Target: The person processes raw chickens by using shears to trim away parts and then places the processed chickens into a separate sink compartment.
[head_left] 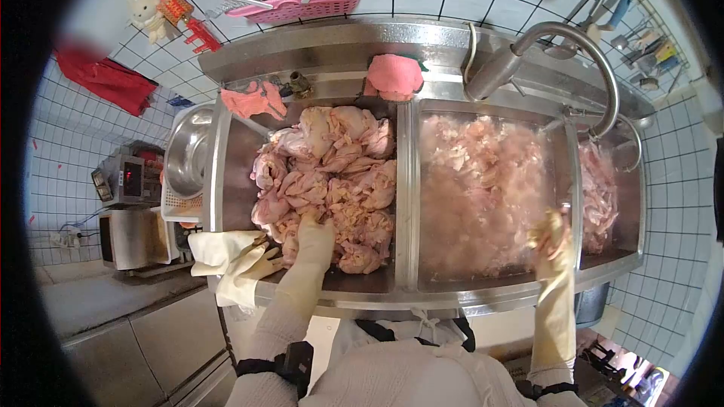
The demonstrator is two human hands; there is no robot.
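Observation:
Raw chickens point(324, 136) lie heaped in the left basin of a steel sink. My left hand point(315, 237), in a long cream rubber glove, reaches into the near part of this heap; its fingers curl against a chicken piece and the tips are hidden. In the middle basin, chicken pieces point(483, 181) sit in cloudy pinkish water. My right hand point(552, 237), also gloved, is over that basin's right side, close to the divider point(575, 203). It is smeared, and I cannot make out whether it holds anything. More pale chicken point(598, 196) fills the right basin.
A tall curved faucet point(611, 68) rises behind the basins. Pink cloths point(394, 77) lie on the back ledge. Spare cream gloves point(234, 260) drape over the left front edge, near a steel bowl point(188, 154). A pink basket point(302, 6) with scouring pads hangs above.

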